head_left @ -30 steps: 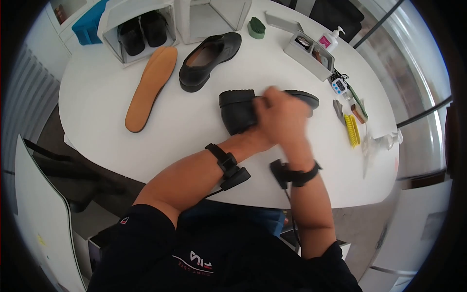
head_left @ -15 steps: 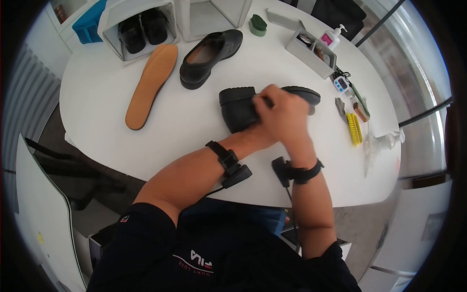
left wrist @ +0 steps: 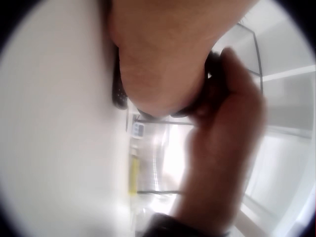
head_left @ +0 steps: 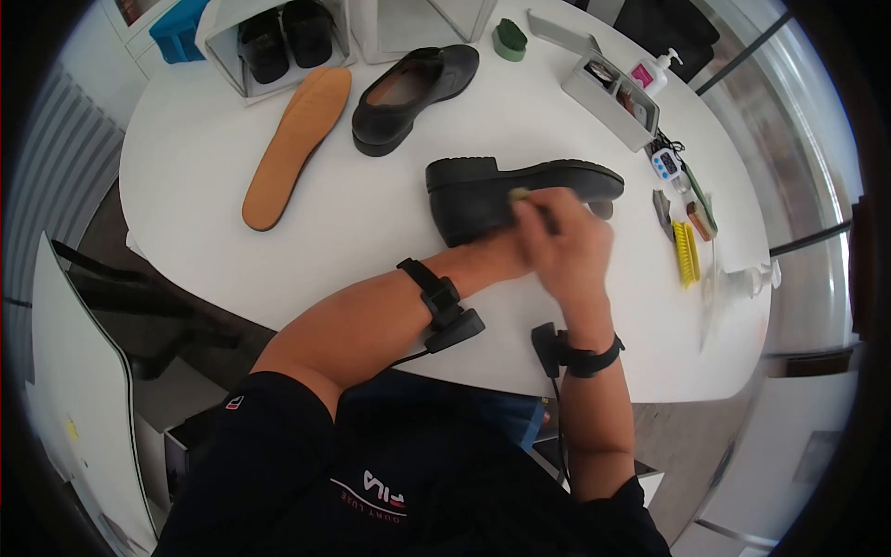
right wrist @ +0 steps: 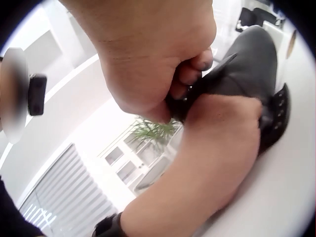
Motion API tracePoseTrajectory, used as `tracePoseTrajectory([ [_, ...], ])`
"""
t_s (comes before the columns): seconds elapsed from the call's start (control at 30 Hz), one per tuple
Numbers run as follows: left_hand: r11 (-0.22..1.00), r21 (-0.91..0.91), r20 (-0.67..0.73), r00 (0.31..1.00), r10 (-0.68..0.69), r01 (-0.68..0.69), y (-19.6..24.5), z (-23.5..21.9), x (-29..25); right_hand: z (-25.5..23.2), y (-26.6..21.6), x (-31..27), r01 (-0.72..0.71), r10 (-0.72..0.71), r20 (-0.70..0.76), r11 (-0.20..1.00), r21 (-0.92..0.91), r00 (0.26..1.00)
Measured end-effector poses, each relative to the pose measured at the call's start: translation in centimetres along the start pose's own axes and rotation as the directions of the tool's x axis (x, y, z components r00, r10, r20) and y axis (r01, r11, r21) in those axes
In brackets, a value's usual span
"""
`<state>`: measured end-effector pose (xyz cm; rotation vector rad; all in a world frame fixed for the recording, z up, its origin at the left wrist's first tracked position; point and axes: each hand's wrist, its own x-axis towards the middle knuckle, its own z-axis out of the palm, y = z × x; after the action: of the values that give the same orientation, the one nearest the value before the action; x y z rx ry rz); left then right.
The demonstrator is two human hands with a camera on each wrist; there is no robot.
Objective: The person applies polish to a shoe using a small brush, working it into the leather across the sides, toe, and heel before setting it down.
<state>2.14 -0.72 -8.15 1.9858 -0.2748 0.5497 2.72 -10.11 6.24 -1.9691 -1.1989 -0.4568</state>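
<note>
- Head view: black shoe (head_left: 483,200) lies on its side mid-table, ridged sole toward 12 o'clock, heel at 9. Round white table (head_left: 213,251) has bare room from 7 to 9 o'clock of the shoe; its near edge curves under both forearms.
- Left hand (head_left: 492,255) mostly hidden behind the right, holds the shoe's upper from 6 o'clock. Right hand (head_left: 561,241) blurred, fingers curled around a small pale item (head_left: 520,194) pressed on the leather.
- Since a second ago the right hand slid from over the heel toward 4 o'clock, baring the whole sole line.
- Tan insole (head_left: 297,144), flat and long, at 10 o'clock; second black shoe (head_left: 413,84) upright at 11. Yellow brush (head_left: 685,252) at 3 o'clock near the table edge.
- Left wrist view: blurred; left palm (left wrist: 163,64) against dark shoe (left wrist: 118,89), right hand (left wrist: 222,148) at 4 o'clock; white tabletop at 9.
- Right wrist view: right hand (right wrist: 153,54) fisted, pinching something dark at smooth matte leather (right wrist: 247,64); left hand (right wrist: 222,143) wraps the shoe from 6 o'clock, treaded sole at 3.
</note>
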Motion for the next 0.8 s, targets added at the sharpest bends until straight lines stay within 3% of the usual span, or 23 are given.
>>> tracePoseTrajectory([
  [0.03, 0.999, 0.011, 0.011, 0.999, 0.042, -0.042, 3.2, -2.1, 0.8, 0.3, -0.8, 0.3, 0.07, -0.067, 0.061, 0.996, -0.054, 0.996],
  [0.1, 0.995, 0.099, 0.055, 0.998, 0.009, -0.014, 4.6, -3.2, 0.9, 0.1, -0.9, 0.8, 0.141, -0.128, 0.12, 0.984, -0.11, 0.985],
  [0.17, 0.961, 0.273, 0.111, 0.991, -0.068, 0.036, 5.3, -4.0, 1.0, -0.9, 0.2, 1.3, 0.032, -0.018, 0.08, 0.983, -0.181, 0.997],
  [0.23, 0.898, 0.435, 0.149, 0.978, -0.148, 0.07, 5.6, -4.2, 1.1, -2.6, 2.9, 1.4, -0.228, 0.244, 0.014, 0.924, -0.307, 0.97],
  [0.27, 0.903, 0.426, 0.156, 0.978, -0.137, 0.059, 5.4, -3.9, 1.0, -3.2, 4.7, 1.3, -0.349, 0.353, -0.048, 0.88, -0.322, 0.934],
  [0.33, 0.884, 0.445, 0.051, 0.981, -0.187, 0.145, 4.8, -2.8, 0.8, -3.8, 8.1, 1.2, -0.489, 0.457, -0.186, 0.846, -0.213, 0.87],
  [0.37, 0.889, 0.441, 0.065, 0.983, -0.171, 0.126, 5.0, -2.8, 0.8, -3.9, 10.9, 0.8, -0.571, 0.558, -0.176, 0.82, -0.032, 0.811],
  [0.43, 0.821, 0.531, 0.167, 0.924, -0.345, 0.21, 5.0, -3.1, 0.9, -3.2, 12.7, 0.4, -0.57, 0.55, -0.273, 0.821, 0.006, 0.789],
  [0.47, 0.825, 0.532, 0.182, 0.925, -0.334, 0.193, 4.5, -2.9, 0.8, -3.1, 13.3, 0.0, -0.562, 0.541, -0.346, 0.826, 0.047, 0.767],
  [0.53, 0.821, 0.554, 0.225, 0.926, -0.304, 0.135, 2.9, -2.5, 0.6, -2.7, 13.7, -0.3, -0.607, 0.6, -0.358, 0.788, 0.108, 0.716],
  [0.57, 0.822, 0.557, 0.233, 0.926, -0.296, 0.122, 2.5, -2.6, 0.6, -2.1, 14.1, -0.5, -0.601, 0.678, -0.363, 0.735, 0.313, 0.639],
  [0.6, 0.771, 0.637, 0.263, 0.934, -0.242, 0.021, 2.6, -2.8, 0.6, -1.7, 14.6, -0.8, -0.564, 0.752, -0.342, 0.652, 0.507, 0.563],
  [0.63, 0.702, 0.707, 0.296, 0.936, -0.192, -0.08, 2.7, -3.1, 0.8, -1.7, 15.1, -1.0, -0.637, 0.791, -0.297, 0.609, 0.473, 0.535],
  [0.67, 0.695, 0.713, 0.303, 0.934, -0.189, -0.091, 2.8, -3.3, 1.1, -1.4, 15.5, -1.4, -0.631, 0.793, -0.303, 0.606, 0.484, 0.529],
  [0.7, 0.892, 0.451, 0.042, 0.997, -0.069, 0.043, 3.6, -4.0, 1.7, -0.9, 14.7, -1.7, -0.61, 0.796, -0.251, 0.59, 0.529, 0.551],
  [0.73, 0.991, 0.113, -0.246, 0.968, -0.045, 0.075, 4.7, -4.8, 2.3, -0.5, 13.7, -1.9, -0.589, 0.795, -0.197, 0.568, 0.575, 0.574],
  [0.77, 0.958, -0.001, -0.268, 0.923, -0.275, 0.286, 5.7, -6.0, 2.8, -0.5, 13.1, -1.8, -0.585, 0.788, -0.131, 0.546, 0.6, 0.601],
  [0.8, 0.872, -0.113, -0.268, 0.83, -0.489, 0.477, 7.3, -7.4, 3.9, -0.4, 12.6, -1.4, -0.574, 0.791, -0.133, 0.538, 0.618, 0.598],
])
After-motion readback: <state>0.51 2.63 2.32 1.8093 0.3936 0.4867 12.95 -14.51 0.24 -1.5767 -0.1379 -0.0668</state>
